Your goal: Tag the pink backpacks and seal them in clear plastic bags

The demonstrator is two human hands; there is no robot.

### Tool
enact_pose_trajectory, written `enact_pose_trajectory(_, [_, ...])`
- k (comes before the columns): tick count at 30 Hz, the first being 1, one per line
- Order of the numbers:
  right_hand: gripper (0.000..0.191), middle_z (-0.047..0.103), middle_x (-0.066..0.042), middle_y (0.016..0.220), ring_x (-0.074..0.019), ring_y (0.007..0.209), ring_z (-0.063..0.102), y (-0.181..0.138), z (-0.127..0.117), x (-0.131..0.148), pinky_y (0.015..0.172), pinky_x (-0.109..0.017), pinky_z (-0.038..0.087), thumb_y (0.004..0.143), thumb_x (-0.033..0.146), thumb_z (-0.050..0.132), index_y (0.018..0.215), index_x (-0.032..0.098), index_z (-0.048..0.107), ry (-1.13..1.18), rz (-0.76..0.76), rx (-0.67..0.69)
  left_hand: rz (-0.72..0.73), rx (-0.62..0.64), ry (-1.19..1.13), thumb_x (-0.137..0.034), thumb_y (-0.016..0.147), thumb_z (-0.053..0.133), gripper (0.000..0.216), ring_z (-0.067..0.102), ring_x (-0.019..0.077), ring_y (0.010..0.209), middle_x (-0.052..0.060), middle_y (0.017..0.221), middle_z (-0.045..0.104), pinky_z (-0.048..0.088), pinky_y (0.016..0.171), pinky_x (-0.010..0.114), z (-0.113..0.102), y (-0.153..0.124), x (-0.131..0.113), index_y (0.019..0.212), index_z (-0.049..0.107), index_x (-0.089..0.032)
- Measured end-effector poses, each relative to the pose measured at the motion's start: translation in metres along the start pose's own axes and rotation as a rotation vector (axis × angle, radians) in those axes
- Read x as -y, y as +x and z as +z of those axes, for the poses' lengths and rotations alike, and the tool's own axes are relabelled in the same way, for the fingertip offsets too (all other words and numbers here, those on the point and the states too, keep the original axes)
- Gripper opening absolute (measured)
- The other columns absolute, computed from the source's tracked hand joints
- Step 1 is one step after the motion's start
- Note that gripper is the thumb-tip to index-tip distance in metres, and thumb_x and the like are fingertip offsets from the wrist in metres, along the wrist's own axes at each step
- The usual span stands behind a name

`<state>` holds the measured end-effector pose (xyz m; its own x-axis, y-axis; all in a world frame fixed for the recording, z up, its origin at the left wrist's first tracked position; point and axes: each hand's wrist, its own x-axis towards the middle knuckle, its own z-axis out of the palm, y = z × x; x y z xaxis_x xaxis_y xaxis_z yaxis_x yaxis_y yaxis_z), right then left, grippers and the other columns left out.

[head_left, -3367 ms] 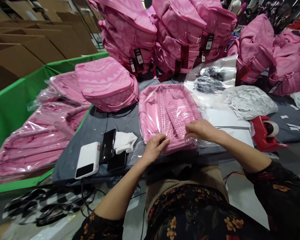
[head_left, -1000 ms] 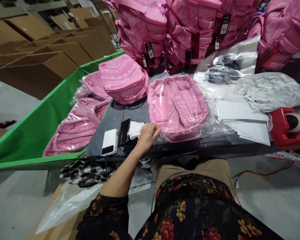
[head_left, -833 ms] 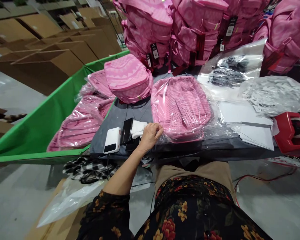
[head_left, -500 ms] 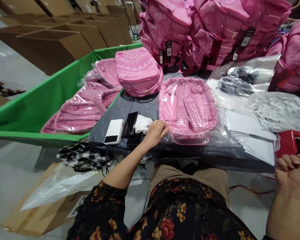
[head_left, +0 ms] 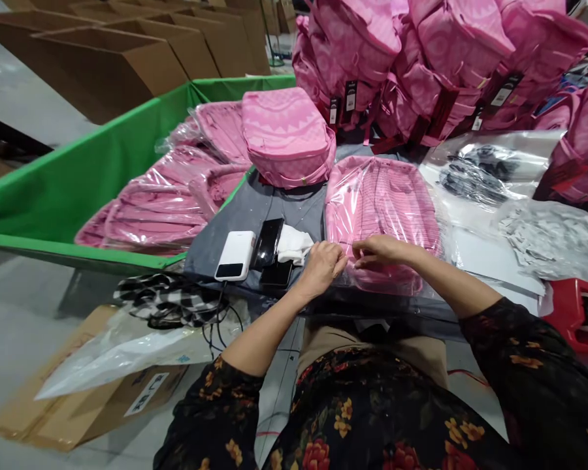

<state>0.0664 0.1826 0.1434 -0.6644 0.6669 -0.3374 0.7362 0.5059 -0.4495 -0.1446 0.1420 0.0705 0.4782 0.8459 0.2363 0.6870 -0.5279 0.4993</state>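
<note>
Left hand (head_left: 325, 264) closed in a pinch, the near left edge of a clear plastic bag (head_left: 345, 189) is held between thumb and fingertips. Just beside it, over the same near edge, the right hand (head_left: 381, 249) is set with fingers curled — whether film is caught under them cannot be told. For neat work, the film is best drawn flat and even between both hands and its slack smoothed outward; if tugged from one side alone, it would likely pucker.

Inside the bag, on the dark grey cloth-covered table (head_left: 306, 209), a pink backpack (head_left: 396, 202) is laid flat, its shape a rounded rectangle with a ridged, padded-looking face. To its left are set a smooth white power bank (head_left: 235, 256), a glossy black phone (head_left: 268, 240) and a crumpled white cloth (head_left: 294, 245); to its right, a hard red tape dispenser (head_left: 568, 310).

Farther off, a boxy unbagged backpack (head_left: 287, 137) is patterned with zigzags. Beyond it, tagged backpacks (head_left: 357, 39) are piled high — and stiff cardboard boxes (head_left: 112, 68) are lined up.
</note>
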Motion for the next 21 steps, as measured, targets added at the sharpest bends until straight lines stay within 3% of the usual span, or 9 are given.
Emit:
enact_pose_trajectory(3, [0.032, 0.060, 0.003, 0.070, -0.0142, 0.063, 0.049, -0.003, -0.007, -0.008, 0.061, -0.025, 0.032, 0.087, 0.040, 0.077, 0.105, 0.020, 0.059, -0.028, 0.114, -0.031, 0.009, 0.006, 0.000, -0.029, 0.100, 0.055, 0.016, 0.057, 0.0238, 0.094, 0.005, 0.093, 0.068, 0.040, 0.090, 0.039, -0.001, 0.000, -0.001, 0.086, 0.059, -0.021])
enact_pose_trajectory(6, [0.016, 0.066, -0.005, 0.081, -0.0176, 0.069, 0.055, -0.020, -0.008, -0.003, 0.063, -0.028, 0.038, 0.097, 0.030, 0.064, 0.105, 0.016, 0.062, -0.207, 0.197, -0.199, 0.019, 0.024, -0.015, -0.029, 0.099, 0.056, 0.015, 0.057, 0.0241, 0.093, 0.005, 0.092, 0.068, 0.040, 0.090, 0.040, -0.004, 0.000, 0.000, 0.087, 0.059, -0.021])
enact_pose_trajectory(8, [0.020, 0.070, -0.012, 0.098, -0.0210, 0.081, 0.061, -0.036, 0.005, 0.007, 0.068, -0.032, 0.045, 0.103, 0.024, 0.048, 0.108, 0.015, 0.065, -0.345, 0.136, -0.364, 0.020, 0.029, -0.027, -0.029, 0.099, 0.056, 0.015, 0.057, 0.0241, 0.092, 0.005, 0.092, 0.067, 0.040, 0.090, 0.040, -0.006, 0.001, 0.000, 0.087, 0.059, -0.022])
enact_pose_trajectory(10, [0.030, 0.069, -0.016, 0.120, -0.0244, 0.102, 0.065, -0.050, 0.029, 0.016, 0.081, -0.036, 0.051, 0.106, 0.026, 0.041, 0.120, 0.017, 0.066, -0.409, -0.035, -0.431, 0.014, 0.030, -0.033, -0.030, 0.099, 0.056, 0.015, 0.057, 0.0241, 0.093, 0.005, 0.092, 0.067, 0.041, 0.090, 0.040, -0.006, 0.000, 0.001, 0.087, 0.059, -0.022])
enact_pose_trajectory(12, [0.035, 0.062, -0.017, 0.140, -0.0284, 0.125, 0.060, -0.060, 0.059, 0.020, 0.096, -0.043, 0.051, 0.105, 0.030, 0.047, 0.135, 0.021, 0.062, -0.445, -0.195, -0.421, 0.006, 0.032, -0.033, -0.029, 0.099, 0.055, 0.014, 0.057, 0.0240, 0.094, 0.006, 0.093, 0.067, 0.041, 0.092, 0.040, -0.004, 0.000, 0.001, 0.088, 0.060, -0.022])
enact_pose_trajectory(15, [0.049, 0.047, -0.020, 0.156, -0.0334, 0.142, 0.049, -0.061, 0.093, 0.015, 0.106, -0.051, 0.047, 0.100, 0.030, 0.059, 0.148, 0.023, 0.054, -0.482, -0.229, -0.400, -0.012, 0.039, -0.027, -0.028, 0.098, 0.055, 0.013, 0.057, 0.0239, 0.095, 0.006, 0.094, 0.067, 0.042, 0.096, 0.041, 0.000, -0.001, 0.001, 0.088, 0.060, -0.022])
enact_pose_trajectory(18, [0.053, 0.043, -0.021, 0.159, -0.0351, 0.141, 0.049, -0.053, 0.098, 0.009, 0.104, -0.052, 0.048, 0.098, 0.032, 0.064, 0.150, 0.026, 0.053, -0.442, -0.201, -0.375, -0.040, 0.066, -0.043, -0.028, 0.097, 0.057, 0.013, 0.059, 0.0233, 0.096, 0.004, 0.092, 0.068, 0.038, 0.105, 0.047, -0.004, 0.000, 0.002, 0.086, 0.060, -0.022])
enact_pose_trajectory(21, [0.041, 0.045, -0.018, 0.159, -0.0336, 0.141, 0.050, -0.057, 0.083, 0.008, 0.106, -0.054, 0.047, 0.099, 0.037, 0.062, 0.139, 0.027, 0.064, -0.347, -0.266, -0.429, -0.054, 0.006, -0.194, -0.033, 0.092, 0.066, 0.012, 0.060, 0.0230, 0.108, 0.003, 0.108, 0.068, 0.036, 0.112, 0.047, -0.022, 0.008, 0.006, 0.093, 0.061, -0.023])
